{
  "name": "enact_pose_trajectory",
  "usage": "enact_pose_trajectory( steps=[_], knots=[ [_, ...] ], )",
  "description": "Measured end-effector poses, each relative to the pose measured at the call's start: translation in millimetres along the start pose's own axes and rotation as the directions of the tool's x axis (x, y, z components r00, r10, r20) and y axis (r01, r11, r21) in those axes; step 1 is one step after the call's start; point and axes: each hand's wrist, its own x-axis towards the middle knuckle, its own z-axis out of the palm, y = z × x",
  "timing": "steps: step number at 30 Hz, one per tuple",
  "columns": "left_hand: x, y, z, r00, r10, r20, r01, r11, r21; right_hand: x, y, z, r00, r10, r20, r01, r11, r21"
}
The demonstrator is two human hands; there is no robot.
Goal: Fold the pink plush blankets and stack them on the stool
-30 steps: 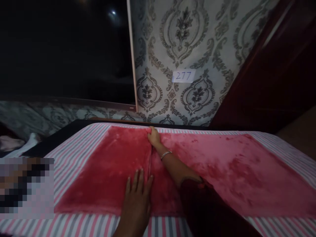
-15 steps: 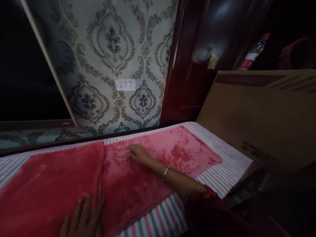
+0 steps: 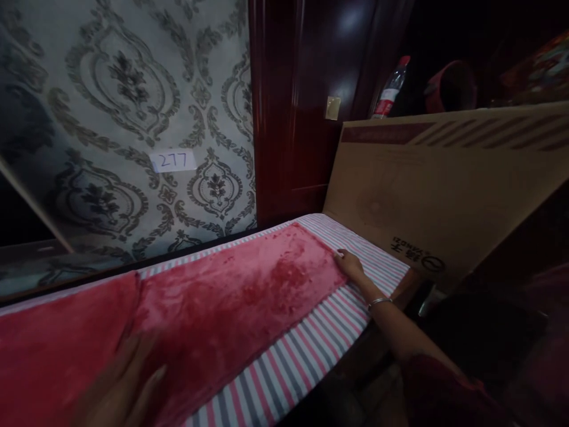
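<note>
On the striped bed (image 3: 306,350) by the patterned wall (image 3: 133,89), the red blanket (image 3: 231,296) lies mostly flat, the right hand (image 3: 351,265) pinching its far corner and the left hand (image 3: 120,385) pressing open-palmed on its near part, a middle crease seemingly left to smooth.

- The right hand (image 3: 351,265) has slid from the middle of the red blanket (image 3: 231,296), at its far edge by the fold, out to the blanket's right-hand end, where its fingers now lie at the corner.
- The left hand (image 3: 120,388) has shifted from beside the fold towards the near left of the view, flat on the plush.
- The view has swung right: the cardboard box (image 3: 444,196) and plastic bottle (image 3: 391,89) now show.
</note>
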Motion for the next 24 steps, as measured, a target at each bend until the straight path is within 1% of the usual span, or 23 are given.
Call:
enact_pose_trajectory(
  steps=[2, 3, 5, 6, 7, 8, 10, 11, 13, 16, 18, 19, 21, 24],
  knots=[
    [25, 31, 15.7, 0.991, 0.096, 0.096, -0.104, 0.991, 0.079, 7, 8, -1, 0.999, 0.024, 0.040, -0.026, 0.998, 0.049],
    [38, 47, 24.4, 0.971, 0.149, 0.187, -0.179, 0.972, 0.155, 10, 11, -2, 0.998, 0.029, 0.060, -0.034, 0.996, 0.083],
    [63, 78, 42.0, 0.915, 0.201, 0.351, -0.307, 0.909, 0.280, 14, 17, -6, 0.995, 0.023, 0.100, -0.040, 0.984, 0.175],
    [74, 93, 50.8, 0.888, 0.198, 0.415, -0.350, 0.877, 0.329, 15, 20, -8, 0.993, 0.012, 0.120, -0.040, 0.972, 0.233],
    [84, 107, 59.6, 0.873, 0.179, 0.454, -0.367, 0.853, 0.370, 15, 23, -10, 0.991, -0.001, 0.137, -0.040, 0.954, 0.298],
    [92, 119, 68.6, 0.865, 0.150, 0.479, -0.369, 0.836, 0.405, 14, 26, -12, 0.988, -0.017, 0.152, -0.041, 0.928, 0.369],
    [102, 136, 86.9, 0.875, 0.088, 0.476, -0.336, 0.818, 0.467, 9, 32, -14, 0.984, -0.045, 0.174, -0.053, 0.852, 0.521],
    [104, 141, 96.1, 0.881, 0.066, 0.468, -0.321, 0.810, 0.491, 5, 34, -14, 0.982, -0.056, 0.179, -0.063, 0.801, 0.596],
    [102, 143, 113.3, 0.891, 0.046, 0.451, -0.312, 0.783, 0.538, -2, 39, -12, 0.982, -0.068, 0.178, -0.086, 0.677, 0.731],
    [95, 134, 131.6, 0.906, 0.082, 0.415, -0.342, 0.720, 0.604, -14, 44, -7, 0.988, -0.046, 0.150, -0.109, 0.486, 0.867],
    [92, 128, 136.7, 0.913, 0.116, 0.391, -0.355, 0.699, 0.621, -21, 44, -3, 0.991, -0.012, 0.133, -0.117, 0.400, 0.909],
    [91, 126, 137.5, 0.912, 0.127, 0.390, -0.361, 0.698, 0.618, -24, 43, -1, 0.991, 0.004, 0.131, -0.123, 0.376, 0.919],
    [92, 124, 137.3, 0.911, 0.133, 0.390, -0.364, 0.707, 0.607, -30, 40, 1, 0.990, 0.028, 0.135, -0.136, 0.359, 0.923],
    [93, 124, 136.5, 0.915, 0.142, 0.377, -0.356, 0.725, 0.590, -34, 31, 0, 0.990, 0.061, 0.124, -0.138, 0.393, 0.909]
  ],
)
